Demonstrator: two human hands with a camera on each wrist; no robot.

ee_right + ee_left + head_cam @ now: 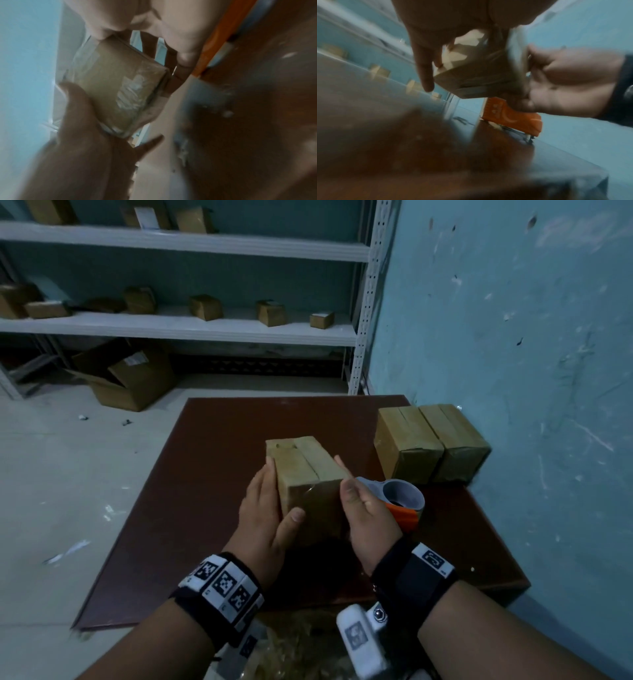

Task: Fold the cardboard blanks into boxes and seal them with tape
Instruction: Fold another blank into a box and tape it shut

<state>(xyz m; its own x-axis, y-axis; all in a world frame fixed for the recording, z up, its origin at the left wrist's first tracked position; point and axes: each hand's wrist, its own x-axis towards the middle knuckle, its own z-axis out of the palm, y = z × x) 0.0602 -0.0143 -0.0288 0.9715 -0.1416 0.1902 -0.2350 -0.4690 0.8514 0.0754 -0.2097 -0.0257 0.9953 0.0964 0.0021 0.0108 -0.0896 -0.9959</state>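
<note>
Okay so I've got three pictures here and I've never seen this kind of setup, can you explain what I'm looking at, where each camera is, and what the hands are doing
No machine here: a person works bare-handed, wearing three cameras. The big clear picture comes from a camera on the head, looking down at the brown table. The two blurry ones come from cameras strapped to each wrist, looking along the fingers.

The left hand and right hand hold a small cardboard box between them, left hand's fingers flat on one side and thumb across the near face. Its near end is shiny with clear tape. The right hand also keeps hold of an orange tape dispenser, best seen from the left wrist.

Two finished taped boxes stand side by side against the blue wall. Behind are shelves with more small boxes.
</note>
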